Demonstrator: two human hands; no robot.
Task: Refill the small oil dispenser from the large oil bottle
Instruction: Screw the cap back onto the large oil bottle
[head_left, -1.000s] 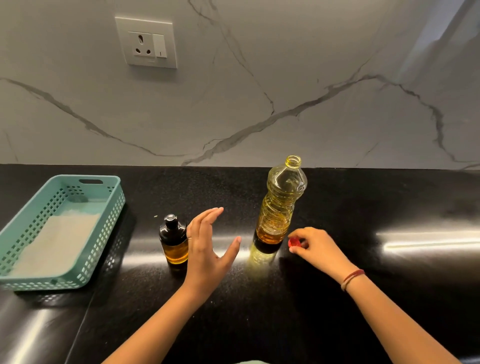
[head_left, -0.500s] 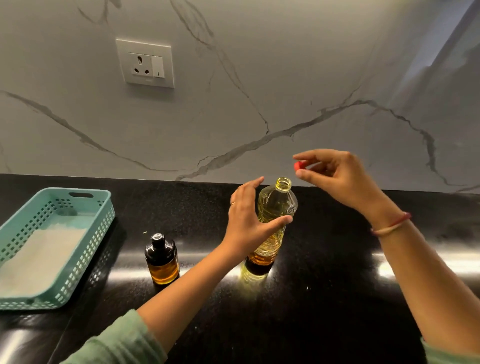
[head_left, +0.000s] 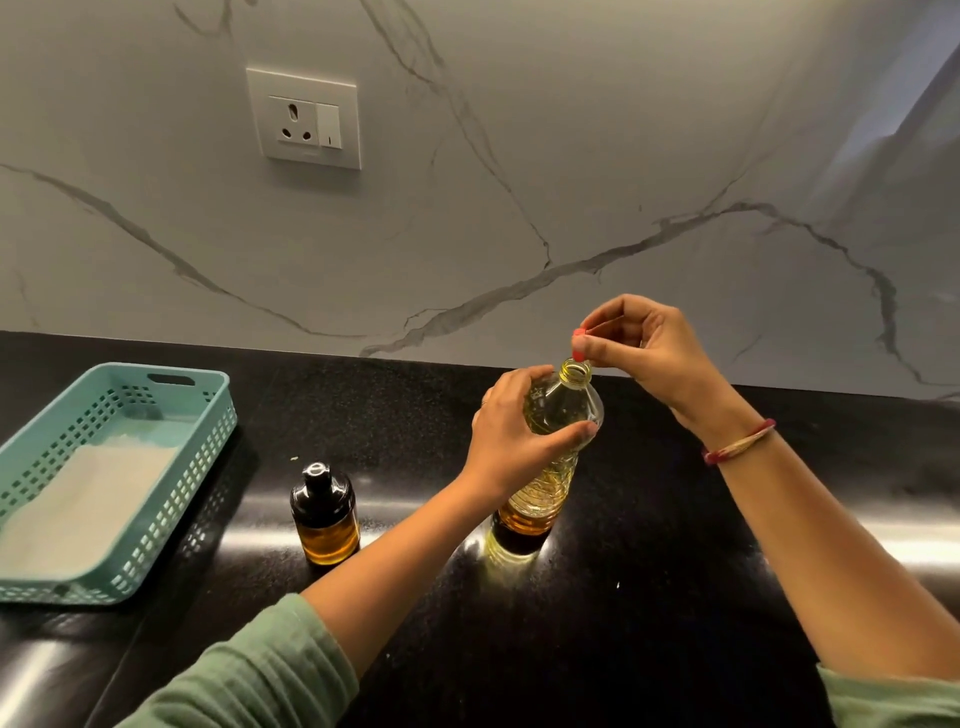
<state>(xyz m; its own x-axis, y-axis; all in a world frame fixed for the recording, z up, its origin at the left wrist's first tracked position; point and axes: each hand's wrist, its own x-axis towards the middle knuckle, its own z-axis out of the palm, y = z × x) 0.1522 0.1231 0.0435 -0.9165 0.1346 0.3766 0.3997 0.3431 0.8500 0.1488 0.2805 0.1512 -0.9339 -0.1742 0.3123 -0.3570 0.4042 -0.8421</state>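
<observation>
Large oil bottle (head_left: 545, 488): clear plastic, upright on the black counter (head_left: 623, 597), centre of the frame; mouth uncapped; yellow oil in the body, with a darker band near the base.
Left hand (head_left: 511, 431): wrapped round the bottle's upper shoulder, fingers behind, thumb across the front, just below the neck.
Right hand (head_left: 649, 353): right of centre, above the bottle mouth; thumb and fingertips pinch the red cap (head_left: 579, 343).
Red cap: just above the left edge of the bottle's rim; contact with the rim cannot be told.
Small oil dispenser (head_left: 324, 514): amber glass, black top on, upright, lower left of the bottle, apart from both hands; part full.
Teal basket (head_left: 171, 519): left edge of the frame, with a white sheet (head_left: 78, 509) inside.
Bracelet (head_left: 737, 444): red and pale, on the right wrist.
Wall socket (head_left: 304, 119): upper left, on the marble wall (head_left: 571, 156).
</observation>
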